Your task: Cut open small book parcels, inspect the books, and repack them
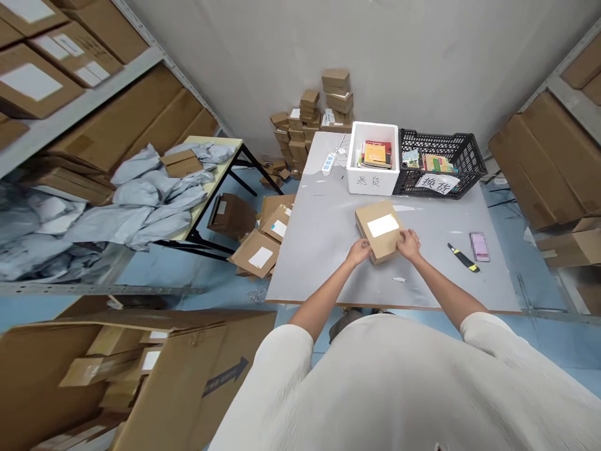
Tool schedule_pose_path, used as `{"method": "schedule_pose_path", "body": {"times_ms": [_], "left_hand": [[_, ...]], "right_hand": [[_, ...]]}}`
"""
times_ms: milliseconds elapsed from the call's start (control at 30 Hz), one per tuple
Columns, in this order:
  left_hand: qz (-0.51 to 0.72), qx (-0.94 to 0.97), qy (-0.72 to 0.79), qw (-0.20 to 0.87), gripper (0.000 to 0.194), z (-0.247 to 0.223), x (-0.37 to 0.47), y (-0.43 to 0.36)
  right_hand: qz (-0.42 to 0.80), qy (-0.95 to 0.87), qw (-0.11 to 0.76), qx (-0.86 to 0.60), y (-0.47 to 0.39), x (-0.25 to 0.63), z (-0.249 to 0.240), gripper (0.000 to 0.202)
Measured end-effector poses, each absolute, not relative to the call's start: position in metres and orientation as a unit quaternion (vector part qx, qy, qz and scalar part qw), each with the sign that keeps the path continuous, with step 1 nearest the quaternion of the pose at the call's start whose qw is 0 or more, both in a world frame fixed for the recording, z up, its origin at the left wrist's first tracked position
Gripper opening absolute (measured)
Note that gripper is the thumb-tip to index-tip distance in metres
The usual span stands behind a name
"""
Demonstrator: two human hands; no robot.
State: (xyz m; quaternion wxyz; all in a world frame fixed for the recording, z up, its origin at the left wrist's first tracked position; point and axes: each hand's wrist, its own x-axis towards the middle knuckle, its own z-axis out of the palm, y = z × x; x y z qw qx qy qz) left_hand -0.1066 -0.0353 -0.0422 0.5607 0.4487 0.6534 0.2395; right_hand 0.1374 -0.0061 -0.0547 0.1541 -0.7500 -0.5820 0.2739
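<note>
A brown cardboard box (387, 245) with a white label on its top stands on the grey table (310, 250), turned at a slight angle. My left hand (359, 252) is closed on its near left corner, fingers against the side. At its right edge my right hand (409, 243) grips it with curled fingers. Off to the right lie a black and yellow utility knife (463, 257) and a phone (479, 247) with a blurred screen. A small scrap of paper (399, 279) lies just in front of the box.
Behind the box stand a white foam bin (373, 183) and a black plastic crate (436, 186), both holding books. A power strip (329, 163) lies at the back left. Grey parcels (141, 188) cover a side table. A large open carton (220, 369) sits at lower left.
</note>
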Motion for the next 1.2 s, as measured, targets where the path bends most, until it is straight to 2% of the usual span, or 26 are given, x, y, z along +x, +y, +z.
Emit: {"method": "schedule_pose_path", "body": {"times_ms": [67,133,267,433,533,733,933,1067,1200], "left_hand": [[0.24,0.479,0.642,0.549,0.037,-0.041,-0.102,-0.026],[0.246,0.535,0.642,0.49,0.035,-0.038,-0.101,-0.011],[0.213,0.631,0.638,0.385,0.044,-0.028,-0.105,0.031],[0.134,0.69,0.639,0.313,0.062,-0.021,-0.11,0.076],[0.1,0.698,0.631,0.324,0.07,-0.021,-0.116,0.089],[0.063,0.721,0.622,0.298,0.062,-0.022,-0.132,0.088],[0.074,0.678,0.67,0.295,0.057,-0.025,-0.141,0.072],[0.046,0.65,0.68,0.337,0.053,-0.028,-0.151,0.06],[0.059,0.619,0.676,0.395,0.063,-0.033,-0.152,0.053]], "right_hand": [[0.24,-0.587,0.142,-0.76,-0.011,0.133,-0.05,0.065],[0.218,-0.579,0.129,-0.775,-0.019,0.128,-0.046,0.075],[0.219,-0.519,0.106,-0.82,-0.036,0.122,-0.043,0.09],[0.305,-0.409,0.116,-0.853,-0.047,0.129,-0.043,0.117],[0.354,-0.405,0.148,-0.83,-0.044,0.133,-0.045,0.121],[0.323,-0.42,0.226,-0.818,-0.027,0.134,-0.056,0.115],[0.312,-0.413,0.277,-0.809,-0.021,0.137,-0.057,0.095],[0.289,-0.447,0.275,-0.801,-0.02,0.148,-0.054,0.069],[0.295,-0.491,0.282,-0.77,-0.013,0.163,-0.053,0.064]]}}
